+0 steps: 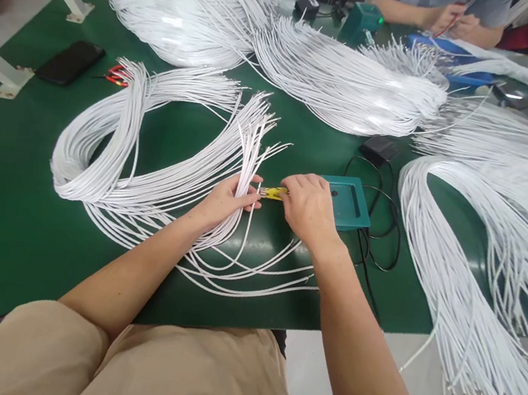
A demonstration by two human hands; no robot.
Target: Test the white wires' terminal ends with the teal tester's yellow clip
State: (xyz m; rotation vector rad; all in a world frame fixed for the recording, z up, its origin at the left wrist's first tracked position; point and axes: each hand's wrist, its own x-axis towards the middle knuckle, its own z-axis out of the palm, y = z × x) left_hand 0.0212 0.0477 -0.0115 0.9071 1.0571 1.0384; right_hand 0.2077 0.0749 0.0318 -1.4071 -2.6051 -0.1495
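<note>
My left hand (228, 202) pinches the end of a white cable (244, 234) between thumb and fingers, over the looped bundle of white cables (115, 154) on the green table (1, 209). My right hand (310, 208) is closed on a small yellow tool (275, 192) whose tip meets the cable's metal end. A teal device (351, 201) with a black cord (380, 242) sits just right of my right hand. Several finished cables (251, 279) curve across the table in front of me.
Big heaps of white cables lie at the back (189, 5), centre (352, 84) and right (499, 261), the last hanging off the table edge. A black phone (70, 61) and red cutters (117, 75) lie far left. Another person's hands (447, 19) work beside a second teal device (361, 20).
</note>
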